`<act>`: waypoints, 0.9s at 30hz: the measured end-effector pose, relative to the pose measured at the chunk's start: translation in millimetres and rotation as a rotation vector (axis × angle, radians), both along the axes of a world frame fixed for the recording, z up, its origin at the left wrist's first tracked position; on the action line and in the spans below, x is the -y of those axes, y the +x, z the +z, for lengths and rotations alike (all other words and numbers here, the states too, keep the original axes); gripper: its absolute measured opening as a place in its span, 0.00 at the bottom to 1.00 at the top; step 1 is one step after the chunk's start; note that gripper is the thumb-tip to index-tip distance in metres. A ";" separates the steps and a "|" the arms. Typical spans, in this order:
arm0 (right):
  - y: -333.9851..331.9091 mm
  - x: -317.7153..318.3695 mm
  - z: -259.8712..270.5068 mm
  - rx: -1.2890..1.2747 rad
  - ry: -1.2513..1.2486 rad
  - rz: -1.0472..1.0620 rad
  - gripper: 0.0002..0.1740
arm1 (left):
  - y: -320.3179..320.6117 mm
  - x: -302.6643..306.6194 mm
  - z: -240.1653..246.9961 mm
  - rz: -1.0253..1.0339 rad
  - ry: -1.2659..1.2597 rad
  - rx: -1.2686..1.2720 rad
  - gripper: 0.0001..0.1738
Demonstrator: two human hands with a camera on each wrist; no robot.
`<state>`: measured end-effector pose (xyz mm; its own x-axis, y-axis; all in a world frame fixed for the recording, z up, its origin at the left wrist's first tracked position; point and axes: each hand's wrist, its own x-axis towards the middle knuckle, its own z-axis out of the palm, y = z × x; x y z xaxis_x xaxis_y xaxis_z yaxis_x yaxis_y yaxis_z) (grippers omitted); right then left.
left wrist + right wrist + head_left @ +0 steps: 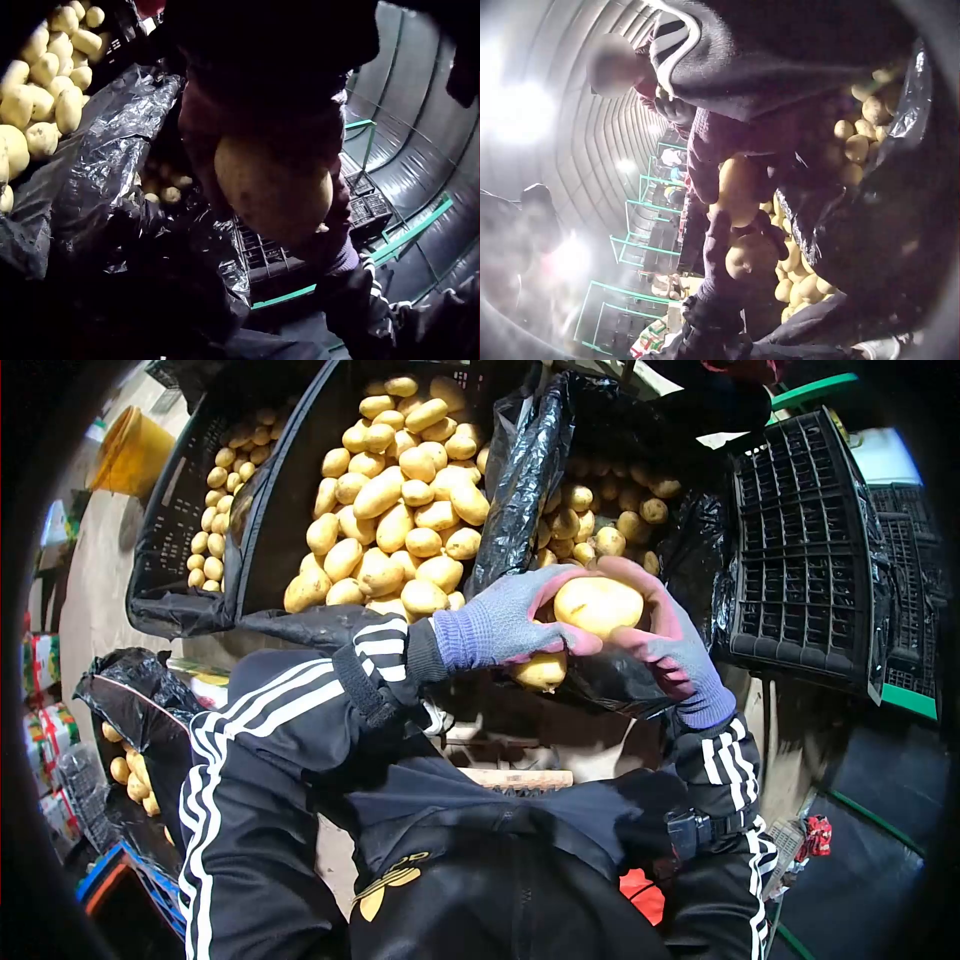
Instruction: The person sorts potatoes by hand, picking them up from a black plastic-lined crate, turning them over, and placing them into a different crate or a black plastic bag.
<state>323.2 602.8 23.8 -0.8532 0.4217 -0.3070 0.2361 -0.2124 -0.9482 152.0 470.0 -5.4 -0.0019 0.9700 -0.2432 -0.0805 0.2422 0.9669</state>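
Note:
Two gloved hands hold a large yellow potato [598, 606] in front of the body. My left hand [510, 618], in a grey and pink glove, has its thumb along the near side. A second potato [541, 671] sits under that thumb, in the same hand; the right wrist view shows this lower potato [751, 256] against the left fingers. My right hand [672, 645] curls round the far and right sides of the large potato. In the left wrist view the large potato [274, 187] hides part of the right hand, which is in shadow.
Behind the hands stands a crate heaped with potatoes [400, 510], beside a black-lined crate of potatoes [610, 525]. Small potatoes [215, 525] fill another crate at left. An upright black crate [800, 550] is at right. Black plastic [525, 480] drapes between crates. Another person [619, 67] appears nearby.

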 end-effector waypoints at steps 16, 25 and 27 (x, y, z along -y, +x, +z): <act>2.9 24.6 -15.1 -0.030 -0.349 -0.221 0.33 | -0.1 0.6 -2.2 0.035 0.317 -0.464 0.51; -6.7 35.1 -2.1 0.081 -0.471 -0.228 0.37 | 0.9 -2.4 -9.4 0.034 0.223 0.121 0.48; -5.8 41.7 -9.9 0.041 -0.379 -0.264 0.36 | -0.8 -2.1 -6.1 0.060 0.144 0.241 0.48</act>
